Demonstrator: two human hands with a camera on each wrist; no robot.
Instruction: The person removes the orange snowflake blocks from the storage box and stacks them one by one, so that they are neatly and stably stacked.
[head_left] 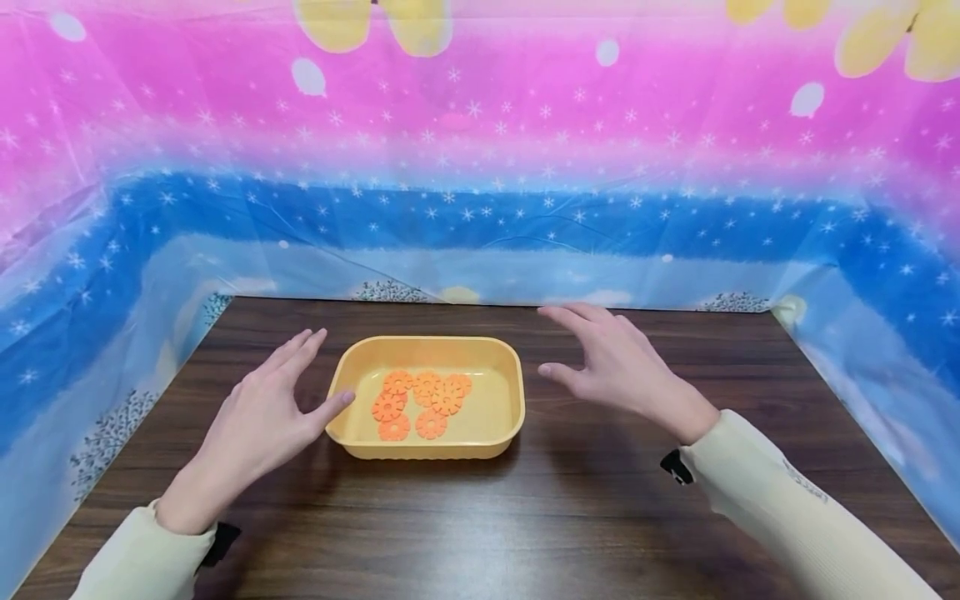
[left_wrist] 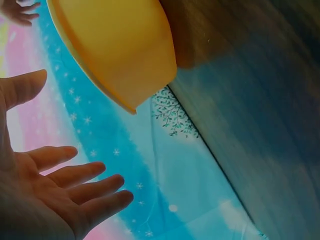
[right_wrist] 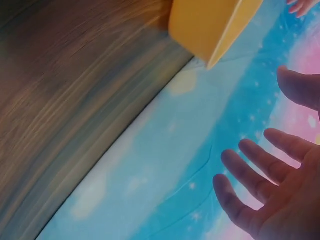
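Note:
On the table stands a yellow plastic basin (head_left: pixel 491 433) with rounded corners. Several flat orange notched discs (head_left: pixel 388 407) lie on its floor, some overlapping. My left hand (head_left: pixel 255 417) is spread at the basin's left side, its thumb in front of the rim in the head view; the left wrist view shows the palm (left_wrist: pixel 55 200) holding nothing and the basin wall (left_wrist: pixel 120 45) apart from the fingers. To the right, my right hand (head_left: pixel 618 367) hovers with fingers extended, holding nothing. In the right wrist view its fingers (right_wrist: pixel 250 175) are apart from the basin (right_wrist: pixel 205 25).
The dark wood-grain table (head_left: pixel 480 525) extends around the basin. A pink and blue patterned cloth (head_left: pixel 480 167) hangs along its back edge and both sides. Dark straps (head_left: pixel 677 467) show at the cream sleeves' cuffs.

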